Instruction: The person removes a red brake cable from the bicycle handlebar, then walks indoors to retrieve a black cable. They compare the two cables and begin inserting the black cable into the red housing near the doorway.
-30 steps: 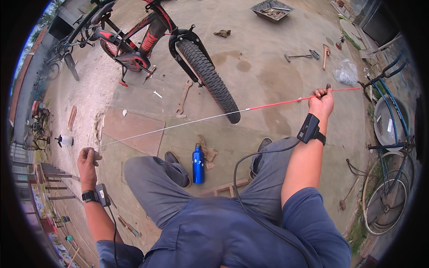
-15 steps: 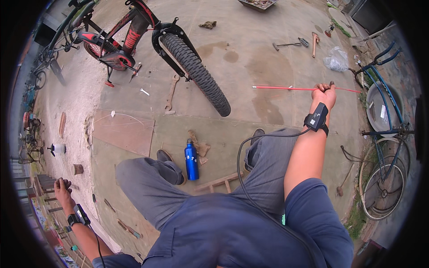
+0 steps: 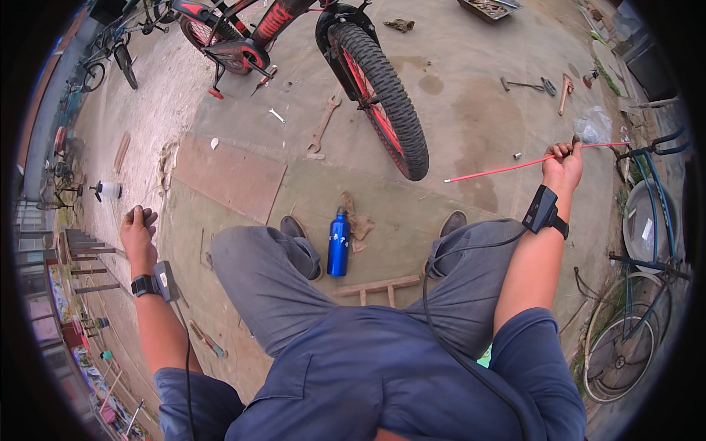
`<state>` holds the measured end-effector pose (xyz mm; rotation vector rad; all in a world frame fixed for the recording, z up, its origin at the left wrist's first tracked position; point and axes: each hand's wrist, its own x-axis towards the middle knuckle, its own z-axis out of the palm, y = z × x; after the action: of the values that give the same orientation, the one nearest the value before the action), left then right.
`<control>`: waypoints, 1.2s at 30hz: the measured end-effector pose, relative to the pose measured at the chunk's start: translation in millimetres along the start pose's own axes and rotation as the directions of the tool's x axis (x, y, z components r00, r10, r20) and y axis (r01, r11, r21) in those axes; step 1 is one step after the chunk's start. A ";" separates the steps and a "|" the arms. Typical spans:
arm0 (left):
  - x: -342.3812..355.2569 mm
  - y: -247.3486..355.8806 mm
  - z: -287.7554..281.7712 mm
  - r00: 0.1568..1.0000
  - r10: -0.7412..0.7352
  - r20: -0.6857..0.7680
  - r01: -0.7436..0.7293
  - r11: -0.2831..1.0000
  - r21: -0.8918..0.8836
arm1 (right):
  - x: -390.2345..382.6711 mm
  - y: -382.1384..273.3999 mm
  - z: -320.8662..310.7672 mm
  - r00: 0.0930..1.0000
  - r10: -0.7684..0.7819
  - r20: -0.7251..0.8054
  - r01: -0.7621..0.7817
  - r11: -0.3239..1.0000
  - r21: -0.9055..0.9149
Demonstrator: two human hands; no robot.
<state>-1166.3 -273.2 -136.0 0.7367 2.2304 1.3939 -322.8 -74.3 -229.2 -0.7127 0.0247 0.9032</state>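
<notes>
My right hand [image 3: 562, 170], at the right, is closed around a thin red cable housing [image 3: 500, 170]. Its pale-tipped end points left toward the bike, and the other end runs past my fist to the right. Out at the left, my left hand [image 3: 140, 231] is raised with thumb and fingers pinched together. A faint thin line shows near those fingertips, but what they hold, if anything, is too fine to make out. In front of me stands a black and red bicycle with a knobbly front tyre [image 3: 386, 95]. A small metal cylinder [image 3: 517, 155] lies below the housing.
A blue bottle [image 3: 338, 244] stands between my feet, beside a brown rag [image 3: 360, 226] and a wooden frame [image 3: 376, 287]. A large wrench [image 3: 323, 125] and small spanner [image 3: 276, 115] lie near the bike. At right are a plastic bag [image 3: 593, 125], pipe wrench [image 3: 565, 94] and blue bike frame [image 3: 654, 184].
My left hand has come up and inward from the lower left. The right hand still grips the red housing, now tilted with its left end lower. The whole view has shifted.
</notes>
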 end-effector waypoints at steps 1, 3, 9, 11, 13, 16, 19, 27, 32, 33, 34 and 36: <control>-1.5 4.5 7.0 1.000 -0.009 -0.002 0.009 1.000 -0.013 | 0.1 1.0 -0.1 1.000 0.005 0.013 -0.005 1.000 -0.001; -5.4 14.4 21.9 1.000 -0.003 0.005 0.003 0.999 -0.040 | 0.4 4.9 1.3 0.999 0.018 0.048 -0.016 0.999 -0.038; -23.6 43.9 78.0 0.986 0.049 0.161 -0.040 0.997 -0.059 | -5.4 10.1 9.3 0.998 0.018 0.053 -0.014 0.998 -0.066; -33.6 51.0 99.4 0.982 0.057 0.180 -0.046 0.997 -0.069 | -9.3 11.1 11.8 0.999 0.000 0.050 0.005 0.996 -0.090; -44.8 58.9 115.7 0.972 0.090 0.218 -0.071 0.993 -0.093 | -14.1 12.4 14.3 0.996 0.015 0.091 -0.005 0.994 -0.111; -60.0 70.6 132.6 0.959 0.107 0.264 -0.072 0.987 -0.141 | -20.8 15.2 20.2 0.988 0.026 0.154 -0.006 0.991 -0.132; -75.1 81.5 141.3 0.941 0.142 0.308 -0.087 0.978 -0.187 | -28.0 20.2 26.8 0.973 0.053 0.225 -0.024 0.991 -0.131; -108.9 116.9 137.1 0.887 0.316 0.335 -0.241 0.939 -0.247 | -51.0 30.1 43.6 0.936 0.099 0.338 -0.046 0.986 -0.161; -127.8 134.3 137.5 0.863 0.345 0.369 -0.251 0.927 -0.280 | -72.1 36.4 57.3 0.891 0.171 0.421 -0.097 0.977 -0.191; -132.2 137.0 139.5 0.857 0.349 0.378 -0.247 0.924 -0.293 | -78.0 39.2 60.2 0.873 0.193 0.448 -0.115 0.974 -0.195; -136.7 139.7 142.1 0.849 0.358 0.389 -0.244 0.918 -0.313 | -84.7 42.8 63.1 0.847 0.214 0.486 -0.132 0.971 -0.199; -147.4 145.0 147.3 0.814 0.392 0.428 -0.263 0.906 -0.330 | -100.5 51.2 69.9 0.766 0.298 0.569 -0.176 0.950 -0.259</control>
<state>-933.1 -211.3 -57.1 1.2677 1.5438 1.4153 -442.4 -84.4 -172.8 -0.5743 -0.5641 1.3661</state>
